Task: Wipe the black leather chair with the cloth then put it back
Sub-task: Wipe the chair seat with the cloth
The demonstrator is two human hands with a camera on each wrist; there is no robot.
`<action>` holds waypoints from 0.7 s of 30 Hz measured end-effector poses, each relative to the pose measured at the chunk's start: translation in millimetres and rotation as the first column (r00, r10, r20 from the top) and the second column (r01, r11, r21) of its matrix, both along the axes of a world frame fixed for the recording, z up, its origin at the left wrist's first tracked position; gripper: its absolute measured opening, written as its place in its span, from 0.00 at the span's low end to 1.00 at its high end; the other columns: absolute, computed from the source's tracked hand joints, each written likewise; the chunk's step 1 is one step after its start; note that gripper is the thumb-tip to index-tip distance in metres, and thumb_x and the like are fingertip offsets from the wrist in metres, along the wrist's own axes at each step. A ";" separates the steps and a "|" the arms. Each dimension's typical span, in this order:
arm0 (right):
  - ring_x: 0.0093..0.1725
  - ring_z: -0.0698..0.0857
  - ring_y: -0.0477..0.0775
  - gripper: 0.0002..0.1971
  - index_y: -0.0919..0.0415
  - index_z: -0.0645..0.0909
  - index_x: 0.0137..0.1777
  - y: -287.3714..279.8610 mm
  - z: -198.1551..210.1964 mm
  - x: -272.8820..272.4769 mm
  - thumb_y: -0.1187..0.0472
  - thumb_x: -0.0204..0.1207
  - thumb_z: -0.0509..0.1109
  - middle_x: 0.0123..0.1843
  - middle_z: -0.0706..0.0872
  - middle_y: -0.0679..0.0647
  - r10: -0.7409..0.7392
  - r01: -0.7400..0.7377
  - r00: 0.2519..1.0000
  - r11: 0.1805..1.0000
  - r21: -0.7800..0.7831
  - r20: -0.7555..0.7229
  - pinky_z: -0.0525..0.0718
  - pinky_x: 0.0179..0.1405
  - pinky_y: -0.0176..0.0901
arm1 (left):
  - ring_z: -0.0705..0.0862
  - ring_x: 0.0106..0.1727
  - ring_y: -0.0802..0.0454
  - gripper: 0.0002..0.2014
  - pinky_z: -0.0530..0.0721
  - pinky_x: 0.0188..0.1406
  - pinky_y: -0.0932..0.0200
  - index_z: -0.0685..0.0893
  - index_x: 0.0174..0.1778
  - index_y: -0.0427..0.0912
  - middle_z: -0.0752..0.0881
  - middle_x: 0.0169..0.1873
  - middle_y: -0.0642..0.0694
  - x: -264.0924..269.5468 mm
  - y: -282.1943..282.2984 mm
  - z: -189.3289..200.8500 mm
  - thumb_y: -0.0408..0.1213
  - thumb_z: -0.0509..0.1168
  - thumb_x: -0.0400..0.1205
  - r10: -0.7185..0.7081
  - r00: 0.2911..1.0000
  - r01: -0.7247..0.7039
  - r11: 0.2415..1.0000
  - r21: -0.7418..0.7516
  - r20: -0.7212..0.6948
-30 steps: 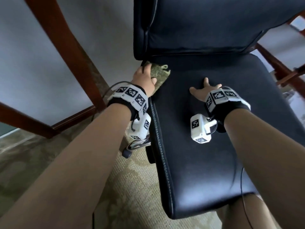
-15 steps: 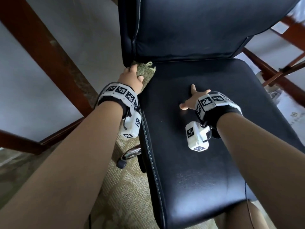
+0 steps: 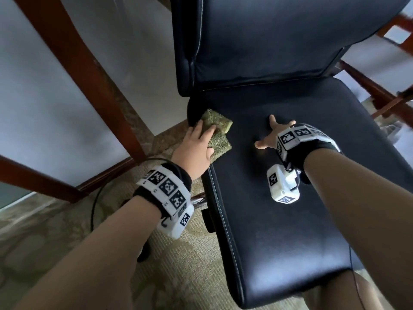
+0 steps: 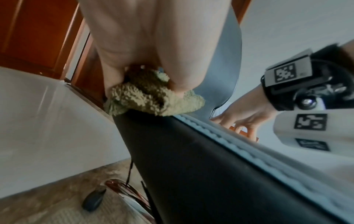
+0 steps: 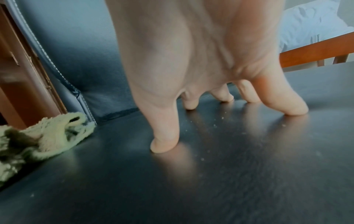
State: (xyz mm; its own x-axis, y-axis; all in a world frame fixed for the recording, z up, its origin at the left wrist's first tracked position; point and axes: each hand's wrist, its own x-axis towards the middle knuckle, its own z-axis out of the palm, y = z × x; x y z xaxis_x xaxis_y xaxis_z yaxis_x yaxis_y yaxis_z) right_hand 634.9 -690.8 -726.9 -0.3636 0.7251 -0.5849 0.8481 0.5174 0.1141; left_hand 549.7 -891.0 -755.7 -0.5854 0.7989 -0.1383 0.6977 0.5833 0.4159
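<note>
Left hand [image 3: 194, 147] is down on the green terry cloth [image 3: 218, 133], fingers laid over the top and thumb tucked along its near edge, pressing it onto the rear left corner of the black leather chair [image 3: 279, 198] seat, right by the foot of the backrest. From the left wrist view, the cloth [image 4: 153, 98] bunches up under the palm and spills over the seat's stitched edge. Right hand [image 3: 271, 135] sits out in the middle of the seat, grasping nothing, fingers [image 5: 285, 104] spread and straight, tips planted on the glossy leather with the palm raised off it. Pale specks dot the leather around those fingertips. Cloth and right hand are near each other but apart. Wooden table legs [image 3: 85, 70] stand to the left over patterned carpet [image 3: 183, 265].
</note>
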 end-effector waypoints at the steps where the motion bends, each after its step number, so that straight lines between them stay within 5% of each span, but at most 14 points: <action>1: 0.80 0.49 0.75 0.52 0.45 0.33 0.81 0.6 -1.2 -0.4 0.39 0.71 0.70 0.80 0.34 0.71 -0.011 0.011 1.000 1.000 -0.005 -0.003 0.53 0.77 0.66 | 0.49 0.82 0.43 0.29 0.62 0.77 0.47 0.51 0.83 0.51 0.46 0.83 0.43 -1.0 1.0 -0.8 0.37 0.54 0.86 0.010 1.000 -0.010 1.000 0.002 0.014; 9: 0.79 0.54 0.76 0.52 0.44 0.32 0.80 8.6 -10.9 -0.2 0.39 0.71 0.69 0.80 0.32 0.71 -0.022 0.022 0.999 1.000 -0.014 -0.023 0.56 0.77 0.64 | 0.73 0.65 0.37 0.24 0.74 0.58 0.48 0.63 0.78 0.54 0.70 0.70 0.39 -41.2 34.1 6.7 0.35 0.55 0.85 0.204 0.979 -0.203 0.973 0.111 -0.006; 15: 0.79 0.52 0.77 0.52 0.43 0.32 0.80 11.9 -13.8 -1.0 0.38 0.71 0.70 0.80 0.32 0.69 -0.029 0.028 0.999 1.000 -0.009 -0.023 0.56 0.77 0.67 | 0.77 0.62 0.37 0.26 0.75 0.56 0.49 0.60 0.78 0.54 0.71 0.70 0.39 -81.4 59.0 11.4 0.36 0.58 0.85 0.394 0.911 -0.413 0.879 0.240 0.123; 21: 0.79 0.51 0.77 0.55 0.42 0.32 0.80 15.6 -19.6 0.2 0.36 0.67 0.71 0.80 0.33 0.71 -0.011 0.011 0.999 1.000 -0.008 -0.030 0.56 0.76 0.69 | 0.71 0.71 0.39 0.26 0.73 0.66 0.50 0.60 0.79 0.58 0.64 0.77 0.43 -74.8 54.5 -3.0 0.48 0.55 0.84 0.339 0.924 -0.365 0.919 0.147 0.177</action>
